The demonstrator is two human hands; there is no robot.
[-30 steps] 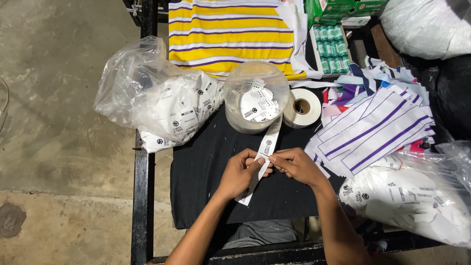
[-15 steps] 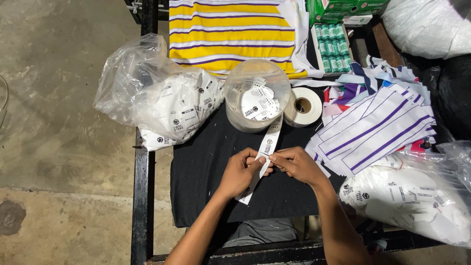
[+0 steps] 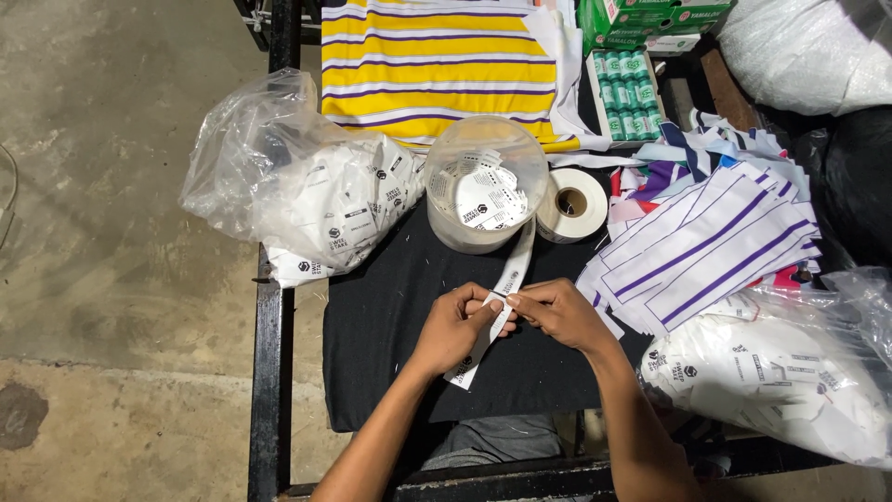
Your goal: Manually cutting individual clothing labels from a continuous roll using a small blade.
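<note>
The label strip (image 3: 506, 279) ran from the clear tub (image 3: 485, 186) down to the black cloth (image 3: 390, 307). It looked light, limp and easily creased. The left hand (image 3: 457, 325) and right hand (image 3: 556, 311) were both pinched shut on its middle.

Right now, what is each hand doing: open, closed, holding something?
Left hand: closed, pinching the white label strip.
Right hand: closed, pinching the same strip beside the left.

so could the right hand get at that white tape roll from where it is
Probably yes: the right hand is pinching the label strip, and the white tape roll stands just beyond it on bare black cloth, nothing between. It would have to let go first.
</note>
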